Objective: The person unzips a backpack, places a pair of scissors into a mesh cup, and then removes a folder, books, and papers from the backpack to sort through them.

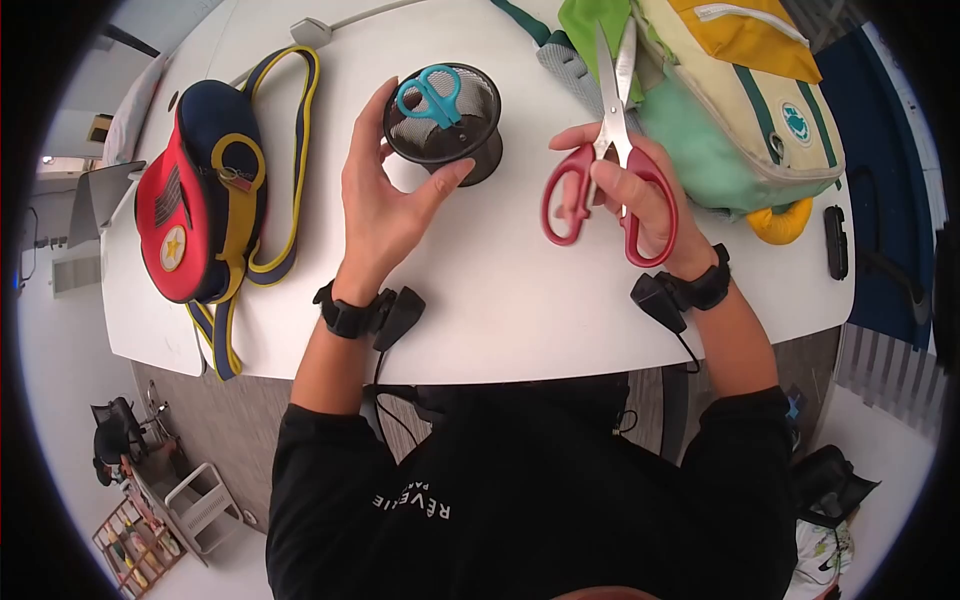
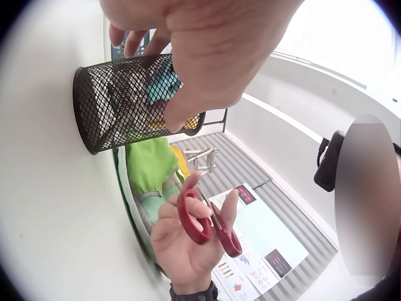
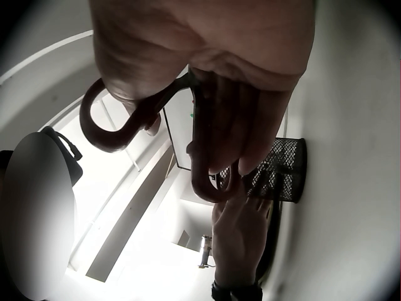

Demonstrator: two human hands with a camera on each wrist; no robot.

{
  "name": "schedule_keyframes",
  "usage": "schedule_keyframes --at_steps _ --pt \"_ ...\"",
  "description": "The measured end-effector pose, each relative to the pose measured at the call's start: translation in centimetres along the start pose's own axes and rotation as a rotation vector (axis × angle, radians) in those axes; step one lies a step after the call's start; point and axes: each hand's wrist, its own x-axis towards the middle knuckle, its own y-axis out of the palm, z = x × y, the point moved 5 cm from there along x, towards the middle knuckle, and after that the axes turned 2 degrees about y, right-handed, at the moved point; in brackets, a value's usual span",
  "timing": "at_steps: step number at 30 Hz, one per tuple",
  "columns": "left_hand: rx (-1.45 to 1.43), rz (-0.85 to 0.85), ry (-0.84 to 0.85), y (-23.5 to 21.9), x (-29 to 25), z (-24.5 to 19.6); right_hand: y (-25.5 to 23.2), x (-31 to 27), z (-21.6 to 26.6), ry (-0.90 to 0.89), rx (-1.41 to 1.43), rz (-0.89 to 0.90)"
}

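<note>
In the head view my left hand (image 1: 385, 215) holds a black mesh pen cup (image 1: 487, 165) from its left side, thumb at the near rim and fingers around the far side. Small turquoise scissors (image 1: 432, 105) show at the cup's mouth, handles up. The left wrist view shows the cup (image 2: 119, 103) standing on the table, turquoise showing through its mesh. To the right, my right hand (image 1: 645, 200) holds larger scissors (image 1: 613, 130) with red handles, thumb over them. Their blades point away from me, slightly parted. The right wrist view shows the red handles (image 3: 113, 139) dark under the palm.
A red and navy bag (image 1: 220, 190) with a yellow-edged strap lies on the white table (image 1: 480, 320) at the left. A cream and green backpack (image 1: 740, 120) sits at the back right, close to the blades. A small black object (image 1: 836, 243) lies near the right edge.
</note>
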Motion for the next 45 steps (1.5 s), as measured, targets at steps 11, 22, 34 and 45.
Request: schedule_keyframes --at_steps 11,22,34,45 --pt "0.005 0.005 0.02 0.0 0.0 0.1 0.7 -0.1 -0.1 0.141 -0.054 0.008" --pt "0.013 0.003 0.0 0.0 0.0 -0.1 0.3 0.3 -1.1 0.028 -0.082 0.022" --pt "0.011 -0.001 -0.007 0.0 0.0 0.1 0.9 0.4 -0.6 -0.052 0.015 0.046" --pt "-0.007 0.007 -0.005 0.1 0.0 -0.1 0.7 0.4 -0.7 -0.085 0.068 0.077"
